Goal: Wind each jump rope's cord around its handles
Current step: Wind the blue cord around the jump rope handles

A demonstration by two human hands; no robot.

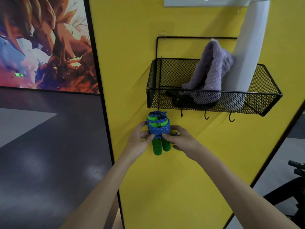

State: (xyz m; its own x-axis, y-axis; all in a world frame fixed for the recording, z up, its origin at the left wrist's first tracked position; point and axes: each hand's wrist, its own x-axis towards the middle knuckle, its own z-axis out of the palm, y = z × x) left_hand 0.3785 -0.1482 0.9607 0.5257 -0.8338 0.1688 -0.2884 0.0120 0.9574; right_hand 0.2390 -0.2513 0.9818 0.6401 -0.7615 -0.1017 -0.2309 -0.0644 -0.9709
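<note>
The blue cord (158,129) is wound in tight turns around the upper part of the two green handles (160,147), held side by side before the yellow wall (165,179), just under the mesh basket (264,103). The lowest turns are pinched by the left hand (139,139) and right hand (179,138), each grip closed on the cord. Winding is judged nearly done; the loose end (175,133) must next be tucked under.
</note>
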